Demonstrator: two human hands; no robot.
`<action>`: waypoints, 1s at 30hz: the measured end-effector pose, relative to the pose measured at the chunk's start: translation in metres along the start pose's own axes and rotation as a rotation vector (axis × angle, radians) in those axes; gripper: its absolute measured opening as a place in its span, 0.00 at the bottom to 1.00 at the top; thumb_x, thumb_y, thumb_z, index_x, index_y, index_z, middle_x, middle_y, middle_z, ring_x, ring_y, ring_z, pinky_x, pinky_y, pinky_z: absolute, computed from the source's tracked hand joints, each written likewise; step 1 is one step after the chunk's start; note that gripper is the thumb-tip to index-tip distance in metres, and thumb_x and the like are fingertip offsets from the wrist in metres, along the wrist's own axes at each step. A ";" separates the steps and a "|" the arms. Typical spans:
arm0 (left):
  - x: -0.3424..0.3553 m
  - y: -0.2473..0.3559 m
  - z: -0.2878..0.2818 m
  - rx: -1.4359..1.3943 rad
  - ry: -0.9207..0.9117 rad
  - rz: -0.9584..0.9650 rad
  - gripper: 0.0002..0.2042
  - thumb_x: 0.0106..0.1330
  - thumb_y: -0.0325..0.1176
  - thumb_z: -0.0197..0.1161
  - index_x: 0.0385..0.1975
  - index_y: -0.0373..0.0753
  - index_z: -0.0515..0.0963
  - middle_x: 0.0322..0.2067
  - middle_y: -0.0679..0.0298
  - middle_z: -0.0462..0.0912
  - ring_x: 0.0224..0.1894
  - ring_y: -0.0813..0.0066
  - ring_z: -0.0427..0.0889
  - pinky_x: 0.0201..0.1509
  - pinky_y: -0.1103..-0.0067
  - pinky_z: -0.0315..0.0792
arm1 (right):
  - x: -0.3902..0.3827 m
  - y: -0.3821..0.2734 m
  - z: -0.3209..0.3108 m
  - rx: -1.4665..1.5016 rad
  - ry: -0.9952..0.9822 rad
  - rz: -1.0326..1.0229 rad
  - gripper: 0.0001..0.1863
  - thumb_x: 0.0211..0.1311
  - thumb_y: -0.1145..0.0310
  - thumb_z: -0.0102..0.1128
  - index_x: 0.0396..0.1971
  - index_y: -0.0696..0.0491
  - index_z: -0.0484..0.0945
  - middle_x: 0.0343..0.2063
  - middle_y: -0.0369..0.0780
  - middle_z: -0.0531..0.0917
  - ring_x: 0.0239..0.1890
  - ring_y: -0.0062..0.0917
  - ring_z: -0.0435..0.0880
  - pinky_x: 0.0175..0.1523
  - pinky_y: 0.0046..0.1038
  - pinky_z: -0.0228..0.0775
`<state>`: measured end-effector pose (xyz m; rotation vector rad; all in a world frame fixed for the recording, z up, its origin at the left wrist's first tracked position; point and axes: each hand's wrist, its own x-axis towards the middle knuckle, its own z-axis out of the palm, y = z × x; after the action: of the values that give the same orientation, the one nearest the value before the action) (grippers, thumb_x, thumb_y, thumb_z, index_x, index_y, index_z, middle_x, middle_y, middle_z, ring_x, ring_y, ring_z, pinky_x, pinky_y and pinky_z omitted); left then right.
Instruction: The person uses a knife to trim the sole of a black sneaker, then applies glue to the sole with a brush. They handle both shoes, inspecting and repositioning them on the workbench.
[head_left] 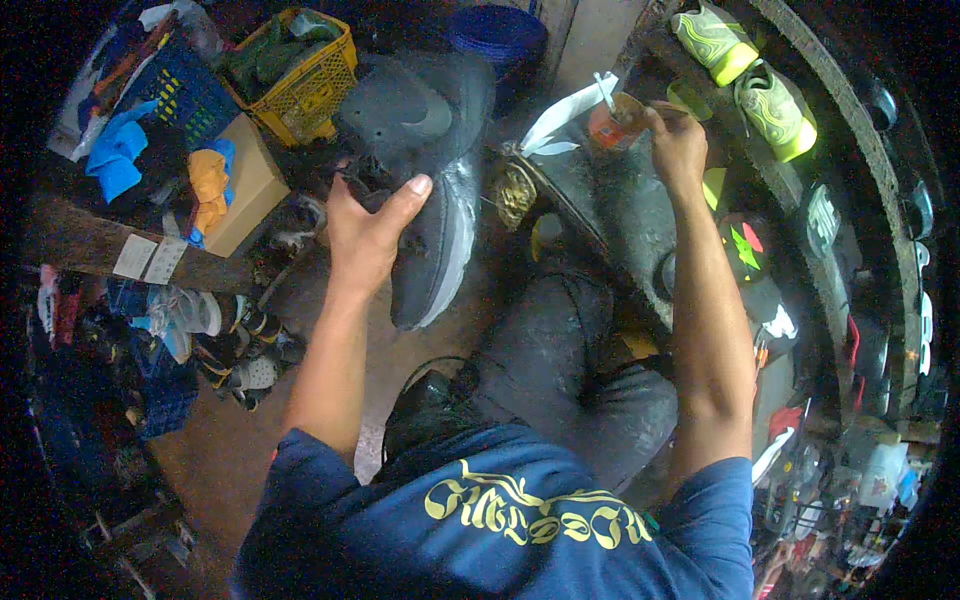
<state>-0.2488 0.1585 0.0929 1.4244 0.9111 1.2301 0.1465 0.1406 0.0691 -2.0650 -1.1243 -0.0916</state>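
Observation:
My left hand (372, 232) is closed round a dark grey sports shoe (425, 125), thumb over its sole edge and fingers hidden behind it. The shoe's toe points down toward me, and a pale, shiny sole edge (455, 235) runs along its right side. To the right, my right hand (680, 145) is pinched at the rim of a small tin (612, 130) with an orange-red label; what the fingertips grip is too small to tell. A thin pale stick (605, 90) rises from the tin. White strips (565, 118) lie beside it on a dark work surface (640, 205).
A yellow crate (310, 95) and cardboard box (255, 185) sit at far left, above a pile of shoes (250, 350). A blue basket (497, 38) stands beyond. Green-yellow shoes (775, 112) rest on the curved shelving (850, 110) at right.

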 end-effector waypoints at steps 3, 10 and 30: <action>0.002 0.000 0.001 0.013 -0.003 0.084 0.24 0.57 0.34 0.74 0.52 0.33 0.75 0.46 0.60 0.83 0.46 0.71 0.82 0.55 0.73 0.73 | 0.004 0.007 0.002 0.275 0.217 -0.122 0.15 0.63 0.59 0.65 0.43 0.53 0.85 0.40 0.45 0.88 0.44 0.35 0.86 0.53 0.32 0.75; 0.012 0.005 -0.005 0.208 -0.039 0.064 0.25 0.55 0.38 0.75 0.49 0.32 0.77 0.43 0.59 0.86 0.44 0.70 0.84 0.53 0.73 0.75 | 0.006 0.022 -0.001 0.360 0.197 -0.003 0.17 0.63 0.61 0.65 0.42 0.60 0.84 0.39 0.44 0.88 0.41 0.31 0.86 0.48 0.30 0.76; 0.058 0.013 -0.031 0.327 -0.206 0.071 0.23 0.56 0.43 0.73 0.46 0.34 0.80 0.41 0.61 0.86 0.43 0.72 0.83 0.54 0.73 0.74 | -0.198 -0.168 -0.069 0.804 -0.251 -0.185 0.11 0.56 0.76 0.72 0.39 0.60 0.86 0.36 0.43 0.88 0.37 0.26 0.86 0.43 0.26 0.77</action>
<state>-0.2689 0.2178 0.1175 1.8199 0.9544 0.9923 -0.0789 0.0125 0.1381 -1.2737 -1.2338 0.4699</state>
